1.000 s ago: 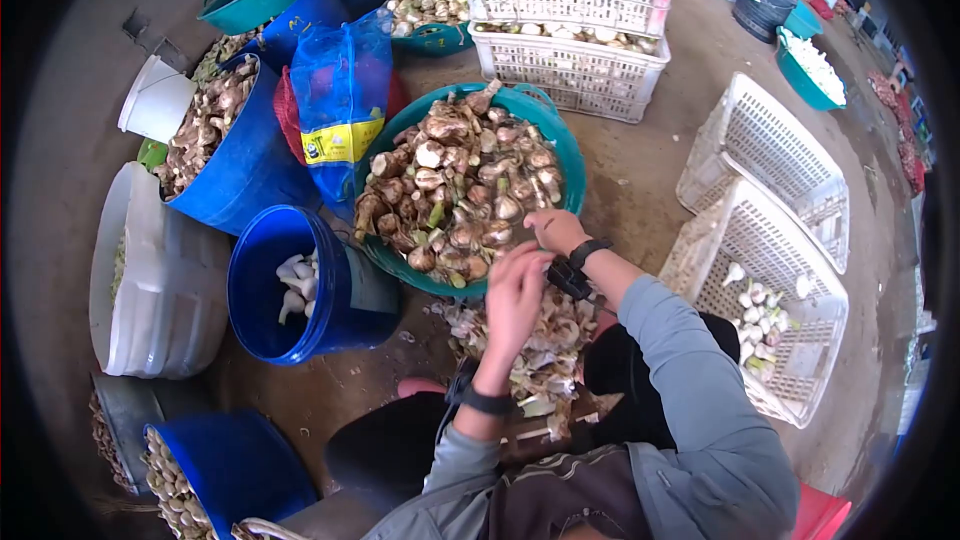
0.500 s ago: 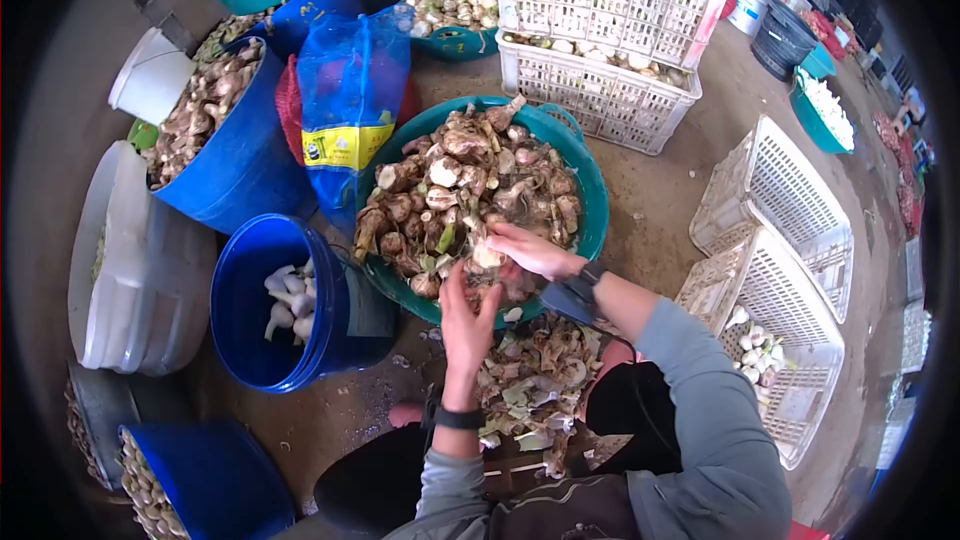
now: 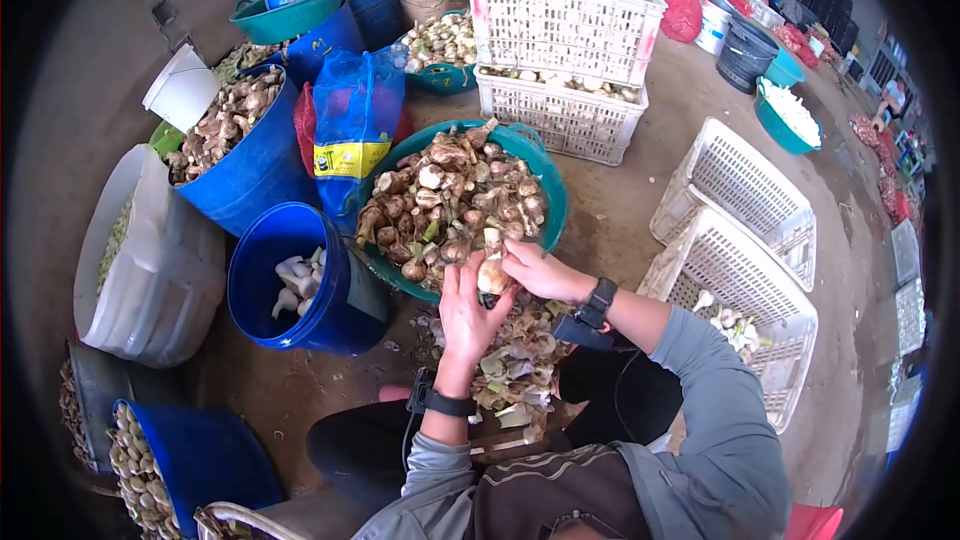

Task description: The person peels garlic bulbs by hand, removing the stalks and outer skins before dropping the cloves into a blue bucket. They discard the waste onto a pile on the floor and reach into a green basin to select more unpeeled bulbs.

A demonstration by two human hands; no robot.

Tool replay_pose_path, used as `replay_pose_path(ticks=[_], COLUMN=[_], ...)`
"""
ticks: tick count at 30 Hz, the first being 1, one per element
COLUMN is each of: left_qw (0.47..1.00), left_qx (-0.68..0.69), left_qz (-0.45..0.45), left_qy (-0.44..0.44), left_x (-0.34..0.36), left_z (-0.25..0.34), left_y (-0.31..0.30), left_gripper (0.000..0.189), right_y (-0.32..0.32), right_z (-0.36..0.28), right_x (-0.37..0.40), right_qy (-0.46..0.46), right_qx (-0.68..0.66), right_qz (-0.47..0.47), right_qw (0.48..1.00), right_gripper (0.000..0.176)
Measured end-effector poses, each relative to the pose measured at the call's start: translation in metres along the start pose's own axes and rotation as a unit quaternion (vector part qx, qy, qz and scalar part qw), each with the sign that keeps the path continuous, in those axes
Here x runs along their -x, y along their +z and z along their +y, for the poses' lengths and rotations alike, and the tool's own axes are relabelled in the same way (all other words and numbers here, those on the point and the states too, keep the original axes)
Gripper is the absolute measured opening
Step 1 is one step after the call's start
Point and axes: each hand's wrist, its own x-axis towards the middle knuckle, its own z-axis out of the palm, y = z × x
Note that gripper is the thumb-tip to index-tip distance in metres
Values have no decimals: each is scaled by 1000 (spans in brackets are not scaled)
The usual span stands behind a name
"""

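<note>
Between my two hands is a garlic bulb (image 3: 492, 276), brownish-white, with its short cut stem pointing up. My left hand (image 3: 468, 318) closes on it from the left, fingers pointing up along its side. From the right, my right hand (image 3: 540, 270) grips it with thumb and fingers near the stem. They are at the near rim of a green basin (image 3: 556, 202) heaped with unpeeled, dirt-brown garlic bulbs (image 3: 455, 180). Below my hands lies a pile of loose garlic skins (image 3: 515, 380).
Left of the basin, a blue bucket (image 3: 240, 275) holds several white garlic bulbs (image 3: 298, 282). At right, two white crates (image 3: 725, 250) stand joined, garlic in the nearer one. Stacked crates (image 3: 565, 35) rise behind the basin. A tilted blue barrel (image 3: 250, 165) of bulbs stands further left.
The bulb and both hands have come back from over the basin's contents to its near rim. The bulb now shows clearly, stem up. The camera view has shifted.
</note>
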Motion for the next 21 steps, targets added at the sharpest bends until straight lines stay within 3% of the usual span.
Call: replay_pose_path(ticks=[1, 2, 3, 4, 5, 6, 8, 9, 14, 16, 17, 20, 21], left_qw=[999, 999, 940, 795, 791, 794, 902, 968, 994, 999, 999, 1000, 997], left_qx=[40, 40, 310, 551, 556, 553, 400, 238, 99, 5, -14, 10, 65], left_qz=[-25, -25, -69, -107, -118, -116, -66, -29, -9, 6, 10, 22, -2], left_qy=[-1, 0, -121, -231, -226, -224, -148, -71, -49, -48, -42, -2, -33], left_x=[3, 6, 10, 12, 13, 15, 14, 14, 7, 8, 9, 8, 8], left_z=[0, -1, -6, -6, -6, -5, -2, -2, 17, 19, 20, 22, 22], left_y=[-4, 0, 5, 6, 4, 5, 9, 9, 3, 9, 11, 13, 10], left_gripper=[61, 61, 60, 58, 55, 55, 55, 56, 59, 58, 57, 57, 57], right_y=[-3, -4, -5, -5, -4, -3, -4, -3, -12, -6, -2, 3, 1], right_z=[-12, -18, -22, -24, -25, -24, -23, -22, -26, -17, -14, -16, -13], right_x=[8, 15, 22, 27, 30, 32, 31, 31, 30, 26, 25, 30, 30], right_qy=[-60, -61, 7, 73, 87, 83, 83, 81, 63, -102, -138, -106, -110], right_qx=[-18, -18, -97, -176, -190, -191, -240, -228, -246, 0, 19, 38, 6], right_qz=[38, 39, 31, 22, 25, 24, -1, 11, -24, 88, 131, 175, 165], right_qw=[997, 997, 995, 981, 978, 978, 967, 970, 967, 991, 982, 978, 980], right_gripper=[19, 19, 18, 17, 18, 18, 20, 21, 22, 20, 18, 15, 13])
